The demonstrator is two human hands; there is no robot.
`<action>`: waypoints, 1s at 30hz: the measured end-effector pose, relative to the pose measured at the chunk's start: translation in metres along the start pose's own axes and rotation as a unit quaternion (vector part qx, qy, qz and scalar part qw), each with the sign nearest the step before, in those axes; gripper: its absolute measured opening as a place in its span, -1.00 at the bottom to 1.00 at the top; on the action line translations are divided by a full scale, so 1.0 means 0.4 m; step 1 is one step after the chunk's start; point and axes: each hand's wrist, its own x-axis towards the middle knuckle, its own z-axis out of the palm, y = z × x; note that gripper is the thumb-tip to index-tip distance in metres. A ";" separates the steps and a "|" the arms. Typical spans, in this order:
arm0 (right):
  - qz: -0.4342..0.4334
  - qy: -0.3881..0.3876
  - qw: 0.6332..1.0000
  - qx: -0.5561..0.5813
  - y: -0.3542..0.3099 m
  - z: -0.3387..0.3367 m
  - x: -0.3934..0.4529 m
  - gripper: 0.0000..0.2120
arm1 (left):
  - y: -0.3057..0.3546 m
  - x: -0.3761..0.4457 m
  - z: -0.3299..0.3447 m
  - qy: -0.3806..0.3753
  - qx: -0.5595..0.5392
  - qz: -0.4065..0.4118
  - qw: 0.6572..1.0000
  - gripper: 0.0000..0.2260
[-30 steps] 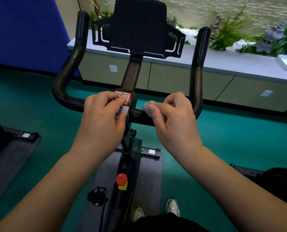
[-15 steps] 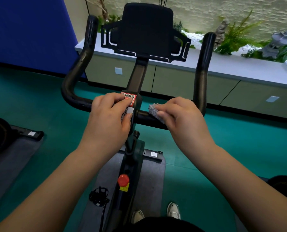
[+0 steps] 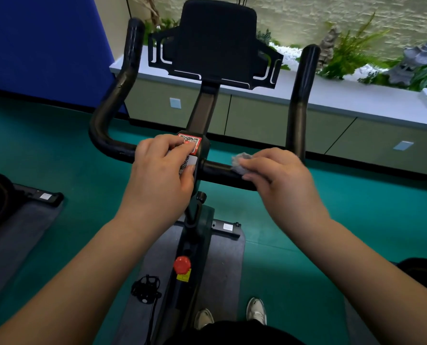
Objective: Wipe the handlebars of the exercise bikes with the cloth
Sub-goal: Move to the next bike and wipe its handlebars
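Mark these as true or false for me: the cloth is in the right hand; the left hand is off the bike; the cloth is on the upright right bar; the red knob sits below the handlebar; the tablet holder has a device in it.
1. The cloth is in the right hand. True.
2. The left hand is off the bike. False: it rests on the centre of the handlebar, over the QR sticker.
3. The cloth is on the upright right bar. False: it sits on the horizontal stretch, right of the stem.
4. The red knob sits below the handlebar. True: it is lower down on the frame.
5. The tablet holder has a device in it. Cannot tell: only its black back shows.
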 end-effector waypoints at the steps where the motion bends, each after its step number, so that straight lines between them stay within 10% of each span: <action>1: 0.012 0.010 1.000 -0.010 0.011 -0.011 -0.011 -0.82 | -0.002 0.000 -0.001 -0.002 -0.002 0.001 1.000 -0.65; 30: 0.024 -0.159 0.983 -0.084 -0.082 0.079 0.127 -0.87 | 0.015 0.009 0.013 0.030 -0.007 -0.035 0.999 -0.67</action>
